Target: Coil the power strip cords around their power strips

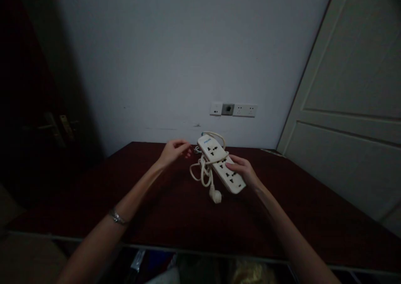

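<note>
Dim light falls on a pale wall (175, 67) behind a dark reddish-brown desk (163, 217). From my remote seat I see the right hand's (246, 172) fingers gripping a white multi-socket power strip (222, 167) by its nearer half, thumb laid over the socket face. On the left hand (175, 151), the fingers curl loosely just beside the strip's far end; I cannot tell whether the thumb and fingertips meet. Tilted above the middle of the desk, the strip slants from upper left to lower right, blue lettering at its far end.

Its cream cord (211, 180) crosses the sockets and bunches in loops along the left side, with the plug (215, 195) at the lower end. Farther out, I make out a metallic bracelet (117, 217) on the left wrist. Beyond the strip, a double wall socket (244, 110) sits beside a grey outlet plate (228, 109). A pale panelled door (347, 150) stands to the right; below the desk's front edge, some items lie too dim to name.
</note>
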`<state>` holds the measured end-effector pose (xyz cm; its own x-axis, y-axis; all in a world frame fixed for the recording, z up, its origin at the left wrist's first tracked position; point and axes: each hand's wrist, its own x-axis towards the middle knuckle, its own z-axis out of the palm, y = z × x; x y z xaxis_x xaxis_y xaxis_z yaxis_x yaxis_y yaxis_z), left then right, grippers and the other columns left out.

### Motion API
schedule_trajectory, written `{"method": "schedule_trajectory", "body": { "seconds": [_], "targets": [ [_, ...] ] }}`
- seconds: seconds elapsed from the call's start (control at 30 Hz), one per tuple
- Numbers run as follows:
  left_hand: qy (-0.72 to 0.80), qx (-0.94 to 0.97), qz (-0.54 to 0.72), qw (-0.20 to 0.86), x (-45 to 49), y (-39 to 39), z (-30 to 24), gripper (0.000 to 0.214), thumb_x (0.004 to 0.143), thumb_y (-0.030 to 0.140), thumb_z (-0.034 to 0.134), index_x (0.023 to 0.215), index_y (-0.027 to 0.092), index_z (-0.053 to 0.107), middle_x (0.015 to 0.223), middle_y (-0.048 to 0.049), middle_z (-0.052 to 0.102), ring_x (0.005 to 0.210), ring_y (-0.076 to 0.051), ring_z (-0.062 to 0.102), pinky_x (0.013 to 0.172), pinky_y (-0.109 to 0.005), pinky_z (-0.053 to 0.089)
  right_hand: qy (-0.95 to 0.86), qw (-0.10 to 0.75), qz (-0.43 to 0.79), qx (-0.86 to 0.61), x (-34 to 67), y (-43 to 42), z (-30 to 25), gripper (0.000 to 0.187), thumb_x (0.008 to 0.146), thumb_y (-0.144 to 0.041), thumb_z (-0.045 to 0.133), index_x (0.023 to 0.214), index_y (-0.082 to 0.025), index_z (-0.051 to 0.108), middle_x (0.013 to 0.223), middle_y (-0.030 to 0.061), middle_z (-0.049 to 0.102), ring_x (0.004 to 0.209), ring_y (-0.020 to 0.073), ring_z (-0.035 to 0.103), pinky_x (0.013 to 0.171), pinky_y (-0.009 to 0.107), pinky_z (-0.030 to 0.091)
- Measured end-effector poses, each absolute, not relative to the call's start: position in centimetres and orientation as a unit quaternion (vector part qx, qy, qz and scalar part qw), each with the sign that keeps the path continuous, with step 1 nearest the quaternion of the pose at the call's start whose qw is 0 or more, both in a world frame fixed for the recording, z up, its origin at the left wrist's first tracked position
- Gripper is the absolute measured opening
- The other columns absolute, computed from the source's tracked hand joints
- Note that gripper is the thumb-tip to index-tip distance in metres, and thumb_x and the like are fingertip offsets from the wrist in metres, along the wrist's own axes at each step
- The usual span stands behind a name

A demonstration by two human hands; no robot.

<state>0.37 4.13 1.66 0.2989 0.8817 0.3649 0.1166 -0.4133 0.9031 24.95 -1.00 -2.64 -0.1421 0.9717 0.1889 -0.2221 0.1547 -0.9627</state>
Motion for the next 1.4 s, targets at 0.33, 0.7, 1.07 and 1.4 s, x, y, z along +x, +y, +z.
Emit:
{"method": "schedule_trajectory", "body": {
  "seconds": [0.33, 0.7, 1.07, 1.4],
  "targets": [
    [0.174, 0.642, 0.296, 0.685, 2.4, 2.4, 0.1, 0.029, 0.064, 0.011, 0.066, 0.093, 0.008, 0.063, 0.085, -0.0110, 0.065, 0.074, -0.015, 0.061, 0.070, -0.028, 0.046, -0.539, 0.571, 0.551, -0.282, 24.0, -2.8, -0.4, 0.030, 0.058, -0.022, 0.067, 0.087, -0.014, 0.067, 0.073, 0.0037, 0.069, 0.056, 0.0152, 0.060, 0.053, 0.023, 0.045],
    [0.226, 0.728, 0.344, 0.549, 3.8, 0.4, 1.4, 0.027, 0.078, 0.034, 0.055, 0.067, 0.011, 0.061, 0.063, -0.0024, 0.057, 0.055, -0.008, 0.049, 0.054, -0.022, 0.038, -0.510, 0.596, 0.535, -0.313, 24.6, -2.3, -1.3, 0.025, 0.054, -0.022, 0.065, 0.077, -0.013, 0.067, 0.068, 0.0053, 0.068, 0.055, 0.0172, 0.058, 0.050, 0.025, 0.042],
    [0.325, 0.723, 0.283, 0.539, 3.4, 0.3, 1.7, 0.021, 0.065, 0.030, 0.069, 0.061, 0.010, 0.061, 0.048, 0.0018, 0.052, 0.042, -0.005, 0.041, 0.043, -0.019, 0.029, -0.506, 0.623, 0.504, -0.318, 24.2, -2.9, -2.3, 0.027, 0.054, -0.020, 0.068, 0.080, -0.015, 0.069, 0.067, 0.0013, 0.067, 0.056, 0.0150, 0.057, 0.052, 0.023, 0.041],
    [0.267, 0.804, 0.283, 0.449, 3.5, -0.5, 1.1, 0.024, 0.068, 0.024, 0.065, 0.089, 0.012, 0.068, 0.089, -0.0092, 0.068, 0.078, -0.018, 0.061, 0.070, -0.029, 0.048, -0.599, 0.605, 0.425, -0.309, 22.7, -4.3, -0.6, 0.042, 0.058, -0.025, 0.070, 0.099, -0.020, 0.067, 0.093, 0.0038, 0.068, 0.083, 0.0222, 0.059, 0.070, 0.030, 0.046]
  ]
}}
